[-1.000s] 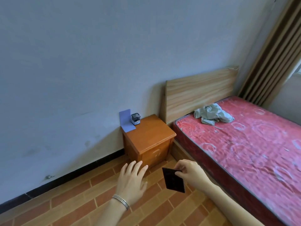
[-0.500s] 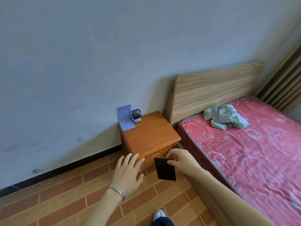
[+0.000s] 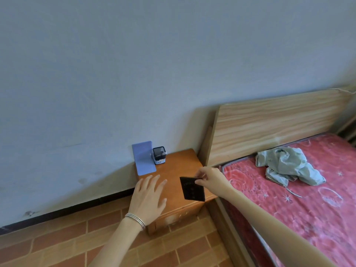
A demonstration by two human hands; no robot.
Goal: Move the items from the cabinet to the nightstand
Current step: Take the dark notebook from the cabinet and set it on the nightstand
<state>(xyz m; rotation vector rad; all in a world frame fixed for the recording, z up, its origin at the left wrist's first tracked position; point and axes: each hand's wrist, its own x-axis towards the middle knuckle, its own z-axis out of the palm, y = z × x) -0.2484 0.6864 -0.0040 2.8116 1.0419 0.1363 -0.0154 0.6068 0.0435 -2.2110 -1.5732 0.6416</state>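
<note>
My right hand (image 3: 211, 179) pinches the top edge of a thin black square card (image 3: 192, 188) and holds it just above the right front part of the orange wooden nightstand (image 3: 178, 168). My left hand (image 3: 149, 197), with bangles on the wrist, hovers flat and open over the nightstand's left front, fingers spread, holding nothing. At the back left of the nightstand top a blue L-shaped bookend (image 3: 144, 160) leans against the wall, and a small black-and-white box-shaped device (image 3: 159, 155) stands beside it. No cabinet is in view.
A bed with a red patterned mattress (image 3: 300, 201) and wooden headboard (image 3: 269, 124) stands right of the nightstand. A crumpled pale green cloth (image 3: 287, 165) lies on the mattress. Brick-pattern floor (image 3: 57, 243) lies below, a grey wall behind.
I have come closer to the nightstand. Both hands moved forward from over the floor to above the nightstand top, the right hand still carrying the black card.
</note>
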